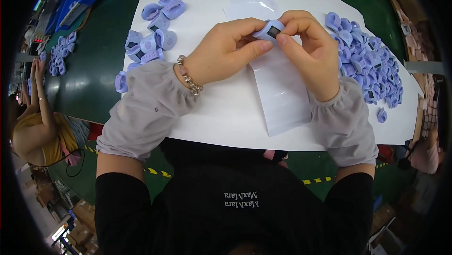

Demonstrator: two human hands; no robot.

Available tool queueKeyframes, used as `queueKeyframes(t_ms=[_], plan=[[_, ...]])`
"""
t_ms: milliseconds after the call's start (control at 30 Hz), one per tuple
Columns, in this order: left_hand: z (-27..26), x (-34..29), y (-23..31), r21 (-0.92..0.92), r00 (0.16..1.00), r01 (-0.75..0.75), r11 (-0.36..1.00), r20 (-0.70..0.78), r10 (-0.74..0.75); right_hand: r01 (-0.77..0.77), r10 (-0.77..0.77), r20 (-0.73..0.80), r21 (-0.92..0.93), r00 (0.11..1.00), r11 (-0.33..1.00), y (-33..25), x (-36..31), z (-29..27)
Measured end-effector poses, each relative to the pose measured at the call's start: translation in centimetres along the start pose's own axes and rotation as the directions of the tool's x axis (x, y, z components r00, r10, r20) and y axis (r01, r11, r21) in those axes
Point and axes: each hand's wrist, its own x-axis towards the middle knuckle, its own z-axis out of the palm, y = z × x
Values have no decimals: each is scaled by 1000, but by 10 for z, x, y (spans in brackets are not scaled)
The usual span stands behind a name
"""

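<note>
Above the middle of the white sheet, a small lavender ring-shaped device (270, 28) with a dark rectangular screen is held between my two hands. My left hand (228, 47) grips its left side with thumb and fingers. On the other side, the thumb and fingertips of my right hand (308, 43) pinch the device near its screen. Part of its band is hidden by the fingers. Under my hands lies a strip of clear plastic film (281, 97) that reaches toward the near edge.
A large heap of similar lavender devices (365, 61) covers the right side of the white sheet (212, 118). Several more lavender devices (165, 38) lie at the left. Farther left are another person's arms (42, 90), a small lavender pile (60, 54) and a blue bin (80, 0).
</note>
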Motion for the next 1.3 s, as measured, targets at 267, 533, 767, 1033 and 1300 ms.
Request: queueKeyframes(t_ms=[267, 533, 767, 1033, 1300], plan=[[-2, -1, 1, 32, 1000, 15, 999, 14, -15, -11, 11, -5, -22, 1000, 1000, 0, 0, 1], [0, -1, 2, 3, 999, 30, 1000, 20, -30, -23, 23, -12, -13, 1000, 1000, 0, 0, 1], [-1, -1, 1, 28, 1000, 12, 1000, 19, -13, -27, 28, -40, 28, 999, 999, 2, 0, 5], [-2, -3, 3, 44, 996, 42, 998, 77, -46, -279, 276, 41, 159, 960, 947, -9, 4, 3], [-1, -1, 11, -174, 995, 99, 980, 49, -92, -117, 112, 114, 42, 987, 992, 5, -3, 5]])
